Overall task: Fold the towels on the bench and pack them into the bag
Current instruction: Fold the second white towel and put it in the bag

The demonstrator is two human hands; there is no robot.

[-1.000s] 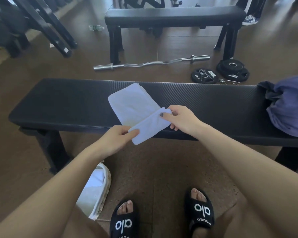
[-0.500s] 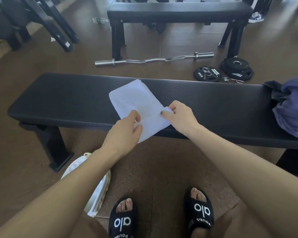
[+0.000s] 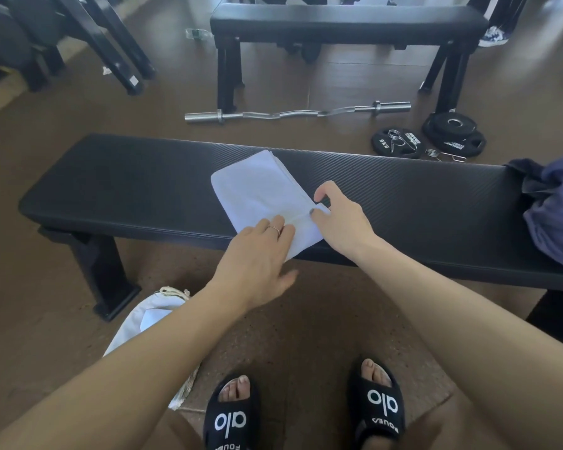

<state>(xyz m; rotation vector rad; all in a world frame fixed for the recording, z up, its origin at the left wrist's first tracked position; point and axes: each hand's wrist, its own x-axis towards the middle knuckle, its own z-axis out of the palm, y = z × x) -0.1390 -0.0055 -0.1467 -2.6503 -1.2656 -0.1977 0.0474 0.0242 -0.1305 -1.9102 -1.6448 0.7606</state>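
Observation:
A white folded towel (image 3: 257,193) lies slantwise on the black bench (image 3: 127,193), its near end hanging over the front edge. My left hand (image 3: 260,258) lies flat on that near end with fingers stretched out. My right hand (image 3: 338,216) pinches the towel's right corner between thumb and fingers. A white drawstring bag (image 3: 143,319) sits on the floor under my left forearm, partly hidden by it.
A heap of purple and dark cloth (image 3: 556,206) lies on the bench's right end. Behind the bench are a curl bar (image 3: 293,113), weight plates (image 3: 449,134) and a second bench (image 3: 345,21). My sandalled feet (image 3: 306,414) stand in front.
My left hand let go of the near end it was pinching and moved up onto the towel, flattening it. The towel's near end has settled onto the bench. The right hand stays on its corner.

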